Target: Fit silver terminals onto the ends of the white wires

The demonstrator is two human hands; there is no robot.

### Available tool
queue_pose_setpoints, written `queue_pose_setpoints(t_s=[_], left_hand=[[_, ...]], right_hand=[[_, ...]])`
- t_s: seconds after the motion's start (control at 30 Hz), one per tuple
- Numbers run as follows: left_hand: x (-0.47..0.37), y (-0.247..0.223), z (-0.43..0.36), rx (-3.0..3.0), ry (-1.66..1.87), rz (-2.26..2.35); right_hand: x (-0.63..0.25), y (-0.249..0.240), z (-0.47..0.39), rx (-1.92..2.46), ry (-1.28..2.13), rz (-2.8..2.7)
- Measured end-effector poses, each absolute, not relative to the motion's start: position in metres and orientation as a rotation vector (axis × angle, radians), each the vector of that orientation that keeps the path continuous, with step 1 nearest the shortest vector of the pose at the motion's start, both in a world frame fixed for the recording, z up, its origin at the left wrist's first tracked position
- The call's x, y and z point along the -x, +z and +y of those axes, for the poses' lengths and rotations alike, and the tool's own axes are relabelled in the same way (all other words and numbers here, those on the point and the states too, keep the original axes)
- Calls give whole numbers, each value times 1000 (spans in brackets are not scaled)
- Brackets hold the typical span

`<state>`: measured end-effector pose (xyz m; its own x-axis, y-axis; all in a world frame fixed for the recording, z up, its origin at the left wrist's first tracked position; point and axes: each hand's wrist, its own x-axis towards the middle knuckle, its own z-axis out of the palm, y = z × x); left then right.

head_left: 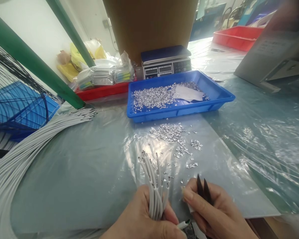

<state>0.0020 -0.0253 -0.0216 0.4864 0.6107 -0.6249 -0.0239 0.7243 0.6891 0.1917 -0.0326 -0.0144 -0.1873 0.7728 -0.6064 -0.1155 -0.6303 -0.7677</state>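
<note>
White wires (156, 189) stand bunched in the left hand (142, 215), grip clamped, near the blue tray (215, 88); the right hand (214, 212) pinches black tweezers (203, 191). Loose metal terminals (171, 132) could scatter if brushed.

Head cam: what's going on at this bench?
A person is working with bare hands at a plastic-covered table. The left hand grips a bundle of white wires, ends fanned upward. The right hand holds black tweezers beside the wire tips. Small silver terminals lie scattered ahead of the hands, with more in the blue tray. A long wire bundle lies to the left.
</note>
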Motion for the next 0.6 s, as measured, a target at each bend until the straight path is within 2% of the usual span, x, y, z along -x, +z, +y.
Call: queue_pose_setpoints(t_s=[0.33,0.5,0.6], left_hand=[[-9,-14,-18,-697,424,925],[-14,-10,-16,-723,438,858],[-15,-11,-18,-756,478,899]], right_hand=[[-189,-14,-34,1459,1789,-506],[-205,-34,-39,1385,1427,-1100],[-208,-36,-38,1342,1336,-1163]])
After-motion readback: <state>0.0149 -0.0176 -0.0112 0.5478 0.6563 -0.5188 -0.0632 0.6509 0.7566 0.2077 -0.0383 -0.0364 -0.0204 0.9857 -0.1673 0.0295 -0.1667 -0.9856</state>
